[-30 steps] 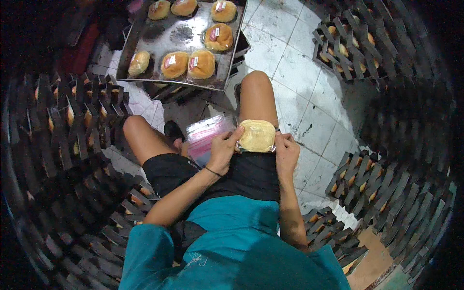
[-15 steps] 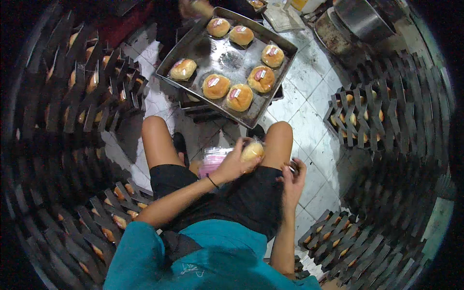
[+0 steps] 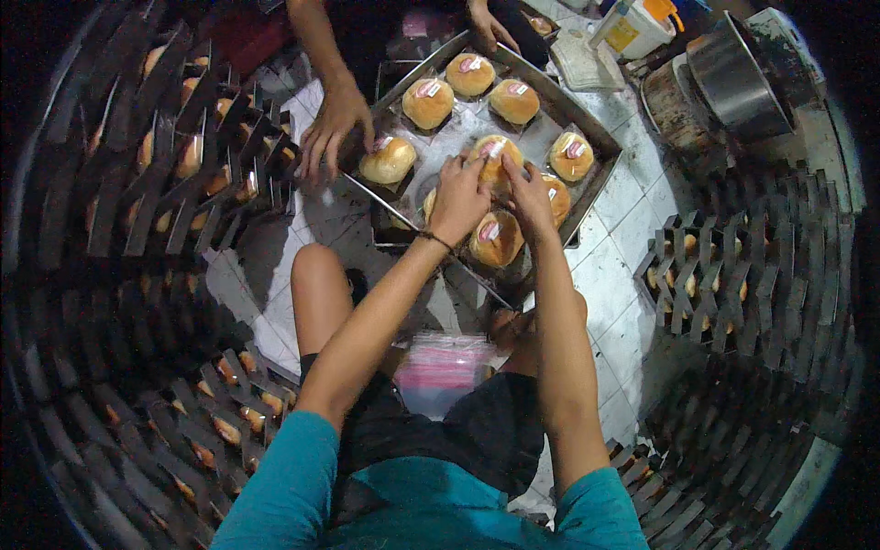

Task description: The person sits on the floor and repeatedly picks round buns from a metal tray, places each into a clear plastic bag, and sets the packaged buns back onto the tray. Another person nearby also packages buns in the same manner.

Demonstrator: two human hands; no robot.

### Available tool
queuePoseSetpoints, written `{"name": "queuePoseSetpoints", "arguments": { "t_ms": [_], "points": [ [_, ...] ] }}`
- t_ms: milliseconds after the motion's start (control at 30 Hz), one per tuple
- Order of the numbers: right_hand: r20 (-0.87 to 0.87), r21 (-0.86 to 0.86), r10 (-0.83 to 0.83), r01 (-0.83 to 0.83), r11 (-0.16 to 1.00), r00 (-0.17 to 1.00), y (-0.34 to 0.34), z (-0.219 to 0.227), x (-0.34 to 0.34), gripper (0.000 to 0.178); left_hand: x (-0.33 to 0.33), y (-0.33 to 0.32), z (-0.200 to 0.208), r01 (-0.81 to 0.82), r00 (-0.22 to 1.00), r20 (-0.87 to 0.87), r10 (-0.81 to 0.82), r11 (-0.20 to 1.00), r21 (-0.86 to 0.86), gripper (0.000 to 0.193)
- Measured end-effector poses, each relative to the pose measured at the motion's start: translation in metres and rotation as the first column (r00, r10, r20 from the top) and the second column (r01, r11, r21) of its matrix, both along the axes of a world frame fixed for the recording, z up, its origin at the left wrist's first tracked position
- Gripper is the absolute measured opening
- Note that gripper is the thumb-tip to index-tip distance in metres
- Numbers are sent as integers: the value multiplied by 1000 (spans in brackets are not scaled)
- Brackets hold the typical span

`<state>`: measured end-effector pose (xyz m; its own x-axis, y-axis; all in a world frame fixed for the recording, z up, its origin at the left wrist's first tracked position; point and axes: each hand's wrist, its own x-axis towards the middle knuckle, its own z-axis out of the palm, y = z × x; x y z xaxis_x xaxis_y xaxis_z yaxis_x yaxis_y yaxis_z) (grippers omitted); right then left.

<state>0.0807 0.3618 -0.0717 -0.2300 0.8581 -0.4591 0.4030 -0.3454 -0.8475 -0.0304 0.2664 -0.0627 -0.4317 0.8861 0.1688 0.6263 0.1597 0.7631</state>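
Evidently both hands are at one spot: the left hand (image 3: 460,200) and the right hand (image 3: 532,197) are drawn in narrow, fingertips against either side of a round golden-brown bun wrapped in clear film with a red-and-white label (image 3: 493,154). This bun is over the middle of a square, dark metal tray (image 3: 561,115); whether its underside rests on the metal cannot be told. The step in hand looks like placing or settling this bun among the others, and the next move seems to call for an even loosening of the fingers, without dragging the film or nudging the neighbours. Around it lie more wrapped round buns (image 3: 428,103), one mostly hidden by the left hand. A co-worker's spread hand (image 3: 336,128) is beside the tray's left corner, near a bun, and that person's other hand (image 3: 493,29) is by the far rim. On the lap lies a stack of transparent plastic bags with pink print (image 3: 445,367). Farther out, tall stacks of dark trays holding buns (image 3: 710,280) flank both sides.
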Motion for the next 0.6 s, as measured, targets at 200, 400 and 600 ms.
{"name": "queuePoseSetpoints", "arguments": {
  "t_ms": [200, 400, 600],
  "points": [
    [99, 559, 77, -119, 821, 992, -85, 28, 62, 52, 10, -111, 8, 272, 895, 334, -295, 955, 113, 33],
    [384, 363, 580, -695, 621, 719, -298, 35, 130, 33, 45, -249, -32, 476, 879, 185, -439, 792, -384, 51],
    [763, 158, 571, -944, 288, 302, -363, -12, 166, 33, 87, -285, -41, 444, 891, 147, -429, 759, -476, 55]
  ]
}}
